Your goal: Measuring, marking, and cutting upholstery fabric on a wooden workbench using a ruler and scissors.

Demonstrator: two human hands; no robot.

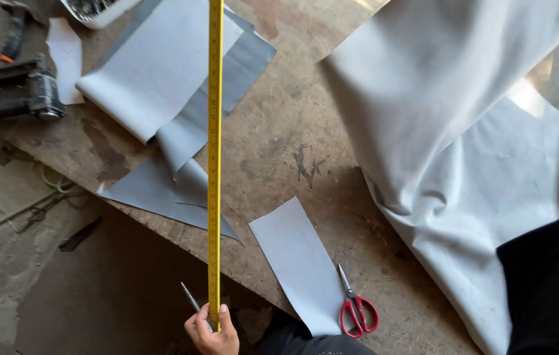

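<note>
My left hand (212,332) is at the bottom edge, shut on the lower end of a long yellow measuring stick (214,151) together with a thin metal pen (190,297). The stick runs straight up the frame across the grey sheet pieces (154,66) on the worn wooden table (292,131). My right arm in a black sleeve (549,289) rises along the right edge, and its hand is out of the frame. A large white sheet (450,131) hangs over the table's right side beside that arm.
Red-handled scissors (357,309) lie next to a grey strip (302,263) at the table's near edge. A dark power tool (13,98) and a white scrap (66,56) sit at the far left. A concrete floor with cables (36,210) shows beyond the table edge.
</note>
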